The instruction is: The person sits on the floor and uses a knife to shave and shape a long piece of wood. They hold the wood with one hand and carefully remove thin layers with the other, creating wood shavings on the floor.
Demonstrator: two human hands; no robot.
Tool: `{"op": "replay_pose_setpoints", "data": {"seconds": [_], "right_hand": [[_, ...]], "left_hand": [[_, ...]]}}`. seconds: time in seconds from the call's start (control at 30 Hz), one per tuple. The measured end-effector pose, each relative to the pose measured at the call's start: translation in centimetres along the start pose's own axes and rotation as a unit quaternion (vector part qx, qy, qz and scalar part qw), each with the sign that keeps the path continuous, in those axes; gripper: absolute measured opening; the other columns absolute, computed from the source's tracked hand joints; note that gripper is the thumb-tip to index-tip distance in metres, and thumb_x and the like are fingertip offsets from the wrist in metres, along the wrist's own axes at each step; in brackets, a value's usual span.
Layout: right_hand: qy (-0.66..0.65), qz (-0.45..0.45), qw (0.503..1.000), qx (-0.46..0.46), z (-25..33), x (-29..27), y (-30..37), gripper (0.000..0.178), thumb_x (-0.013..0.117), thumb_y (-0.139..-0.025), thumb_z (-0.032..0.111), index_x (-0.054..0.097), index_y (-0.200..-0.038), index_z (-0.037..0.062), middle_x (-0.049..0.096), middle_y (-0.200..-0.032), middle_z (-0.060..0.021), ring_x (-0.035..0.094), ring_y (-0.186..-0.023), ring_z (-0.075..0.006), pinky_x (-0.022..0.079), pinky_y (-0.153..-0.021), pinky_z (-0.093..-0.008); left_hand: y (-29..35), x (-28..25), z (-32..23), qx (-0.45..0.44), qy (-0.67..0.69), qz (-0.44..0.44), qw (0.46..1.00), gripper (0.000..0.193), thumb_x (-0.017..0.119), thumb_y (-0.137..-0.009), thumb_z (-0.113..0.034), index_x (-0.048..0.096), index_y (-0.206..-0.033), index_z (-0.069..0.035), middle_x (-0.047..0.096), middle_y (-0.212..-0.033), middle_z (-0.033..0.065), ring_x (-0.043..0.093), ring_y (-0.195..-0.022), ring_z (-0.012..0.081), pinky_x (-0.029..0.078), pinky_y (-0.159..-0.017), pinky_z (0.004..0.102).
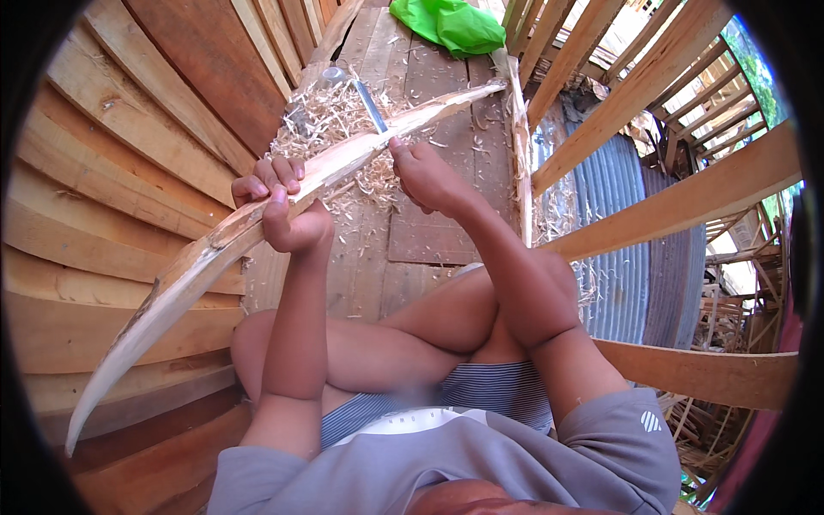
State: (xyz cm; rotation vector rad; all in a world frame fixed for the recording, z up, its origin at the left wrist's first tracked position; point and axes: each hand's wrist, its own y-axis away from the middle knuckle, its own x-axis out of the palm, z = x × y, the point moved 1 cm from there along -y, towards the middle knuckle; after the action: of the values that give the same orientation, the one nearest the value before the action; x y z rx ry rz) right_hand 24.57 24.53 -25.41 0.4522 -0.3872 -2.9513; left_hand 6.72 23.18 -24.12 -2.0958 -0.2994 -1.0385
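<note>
Knife [371,107] sits in your right hand [425,178], fist closed round it, edge at the long pale pole [330,165] slanting above the floorboards [356,257]. Your left hand [296,225] clasps that pole. Should its hold slip or the grain snag, the knife could skid or gouge.
</note>
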Motion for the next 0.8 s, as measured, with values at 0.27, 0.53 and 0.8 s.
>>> {"op": "replay_pose_setpoints", "data": {"seconds": [0.27, 0.53, 0.8], "right_hand": [[-0.281, 0.278, 0.903, 0.166, 0.1, -1.7, 0.1, 0.055, 0.031, -0.101, 0.062, 0.030, -0.067, 0.0183, 0.018, -0.054, 0.0093, 0.012, -0.042, -0.0043, 0.009, -0.035, -0.0245], [-0.455, 0.591, 0.638, 0.191, -1.8, 0.5, 0.3, 0.055, 0.031, -0.101, 0.062, 0.035, -0.071, 0.0168, 0.022, -0.055, 0.0092, 0.014, -0.042, -0.0043, 0.010, -0.036, -0.0223], [-0.296, 0.258, 0.919, 0.027, 1.2, 0.3, 1.4, 0.054, 0.035, -0.101, 0.060, 0.037, -0.073, 0.0140, 0.026, -0.058, 0.0059, 0.019, -0.044, -0.0036, 0.014, -0.037, -0.0219]], "left_hand": [[-0.1, 0.1, -0.2, 0.012, -0.003, 0.010, 1.000, 0.018, 0.053, -0.067, -0.010, 0.045, -0.081, -0.018, 0.033, -0.068, -0.0018, 0.038, -0.064, 0.0109, 0.038, -0.068, 0.0266], [0.1, 0.5, 0.4, -0.012, 0.002, 0.019, 1.000, 0.020, 0.052, -0.068, -0.007, 0.044, -0.083, -0.016, 0.036, -0.070, -0.0002, 0.040, -0.065, 0.0124, 0.041, -0.071, 0.0306], [0.1, -0.3, 0.3, -0.024, -0.017, 0.027, 0.999, 0.020, 0.054, -0.071, -0.003, 0.046, -0.086, -0.014, 0.042, -0.071, 0.0014, 0.046, -0.070, 0.0147, 0.043, -0.077, 0.0362]]}}
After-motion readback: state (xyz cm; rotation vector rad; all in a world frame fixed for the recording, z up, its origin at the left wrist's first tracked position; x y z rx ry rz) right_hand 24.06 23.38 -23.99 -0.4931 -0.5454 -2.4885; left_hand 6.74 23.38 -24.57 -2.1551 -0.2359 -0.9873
